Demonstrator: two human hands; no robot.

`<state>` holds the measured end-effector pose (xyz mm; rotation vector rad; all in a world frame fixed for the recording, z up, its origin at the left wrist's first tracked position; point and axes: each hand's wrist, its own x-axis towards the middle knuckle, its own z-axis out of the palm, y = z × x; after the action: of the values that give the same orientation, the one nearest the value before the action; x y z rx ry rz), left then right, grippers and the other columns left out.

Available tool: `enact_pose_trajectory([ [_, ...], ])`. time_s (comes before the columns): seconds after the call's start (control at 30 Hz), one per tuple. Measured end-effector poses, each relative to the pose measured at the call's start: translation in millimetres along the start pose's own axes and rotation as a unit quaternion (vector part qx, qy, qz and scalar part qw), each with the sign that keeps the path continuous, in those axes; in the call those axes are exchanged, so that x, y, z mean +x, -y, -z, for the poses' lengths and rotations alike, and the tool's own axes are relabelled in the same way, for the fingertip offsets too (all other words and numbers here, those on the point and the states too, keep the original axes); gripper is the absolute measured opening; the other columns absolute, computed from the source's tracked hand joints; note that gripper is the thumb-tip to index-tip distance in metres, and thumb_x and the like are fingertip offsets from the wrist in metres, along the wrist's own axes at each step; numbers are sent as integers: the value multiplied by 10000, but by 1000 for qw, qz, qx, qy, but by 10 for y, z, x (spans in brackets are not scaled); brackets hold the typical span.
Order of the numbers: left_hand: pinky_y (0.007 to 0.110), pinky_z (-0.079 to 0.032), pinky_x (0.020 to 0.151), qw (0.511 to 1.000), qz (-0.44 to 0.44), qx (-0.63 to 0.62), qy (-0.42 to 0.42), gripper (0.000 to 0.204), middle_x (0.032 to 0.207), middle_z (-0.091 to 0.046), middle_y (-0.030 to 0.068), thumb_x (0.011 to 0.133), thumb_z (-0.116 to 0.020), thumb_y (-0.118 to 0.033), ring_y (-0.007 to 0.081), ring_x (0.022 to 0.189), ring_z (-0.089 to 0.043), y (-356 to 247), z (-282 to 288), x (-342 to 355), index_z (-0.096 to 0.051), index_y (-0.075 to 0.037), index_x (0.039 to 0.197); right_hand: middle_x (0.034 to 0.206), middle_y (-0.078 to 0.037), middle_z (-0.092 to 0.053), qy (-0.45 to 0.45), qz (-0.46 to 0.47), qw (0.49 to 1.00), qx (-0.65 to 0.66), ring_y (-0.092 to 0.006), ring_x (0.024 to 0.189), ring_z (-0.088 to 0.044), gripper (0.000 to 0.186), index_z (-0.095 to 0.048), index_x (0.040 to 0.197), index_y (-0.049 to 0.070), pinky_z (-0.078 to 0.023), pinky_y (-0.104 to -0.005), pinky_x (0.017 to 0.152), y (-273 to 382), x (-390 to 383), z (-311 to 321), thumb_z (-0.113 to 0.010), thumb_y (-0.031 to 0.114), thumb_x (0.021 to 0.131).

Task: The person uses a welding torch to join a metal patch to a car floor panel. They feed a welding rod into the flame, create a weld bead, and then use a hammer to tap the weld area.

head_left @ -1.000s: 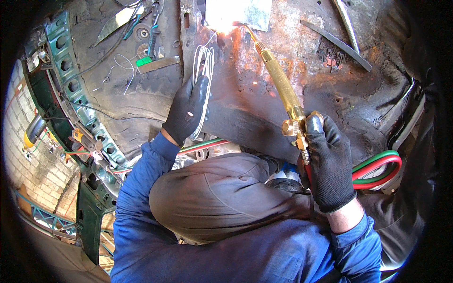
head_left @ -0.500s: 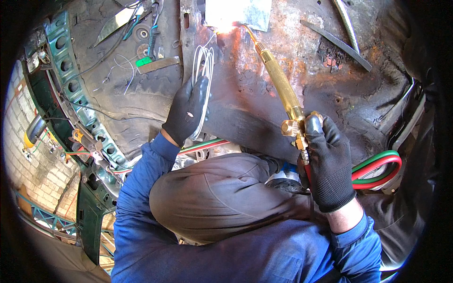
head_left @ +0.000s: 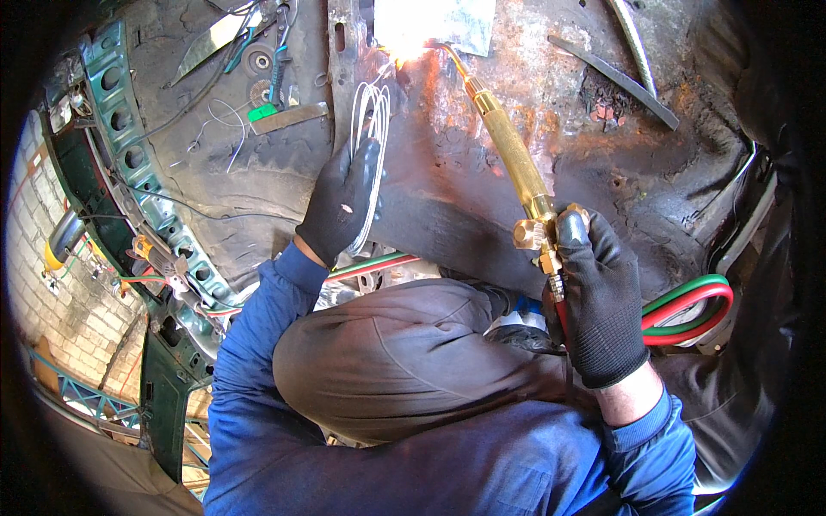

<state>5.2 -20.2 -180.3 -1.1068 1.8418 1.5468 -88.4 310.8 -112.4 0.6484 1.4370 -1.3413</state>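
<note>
My right hand [head_left: 600,292], in a black glove, is closed around the valve end of a brass gas welding torch [head_left: 514,153]. The torch slants up and left, and its bent tip meets a bright flame [head_left: 411,55] at the lower edge of a pale metal sheet [head_left: 469,27]. In my gloved left hand [head_left: 342,202] is a loose coil of thin welding wire [head_left: 372,112]. The wire's free end reaches up into the glare, which hides its exact contact. The sheet lies on a rusty, blackened metal floor panel [head_left: 516,95].
Red and green hoses [head_left: 688,314] loop beside my right wrist. At the upper left lie pliers [head_left: 277,73], grinding discs [head_left: 257,60] and a flat metal strip [head_left: 290,118]. A dark bar [head_left: 615,82] rests at the upper right. A perforated green frame [head_left: 138,163] edges the left.
The glow at the sheet's lower edge has spread slightly left and down around the wire's end. Both hands and the torch stay nearly in place.
</note>
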Motion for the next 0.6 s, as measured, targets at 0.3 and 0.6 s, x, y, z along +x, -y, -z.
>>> enact_pose_trajectory([
  [0.3, 299, -489, 526, 998, 36, 35, -34, 407, 800, -601, 25, 1134, -558, -389, 98, 588, -567, -140, -115, -35, -657, -31, 1302, 980, -26, -716, 1, 2, 1000, 26, -65, 869, -588, 387, -682, 1238, -27, -494, -259, 758, 15, -8, -12, -563, 331, 1153],
  [0.6, 289, -489, 516, 999, 3, 35, -19, 403, 792, -607, 21, 1148, -535, -361, 89, 578, -563, -139, -105, -42, -645, -38, 1363, 954, -5, -700, -3, -7, 1000, 30, -53, 836, -572, 391, -682, 1215, -17, -480, -247, 727, 20, -11, -30, -572, 352, 1150],
])
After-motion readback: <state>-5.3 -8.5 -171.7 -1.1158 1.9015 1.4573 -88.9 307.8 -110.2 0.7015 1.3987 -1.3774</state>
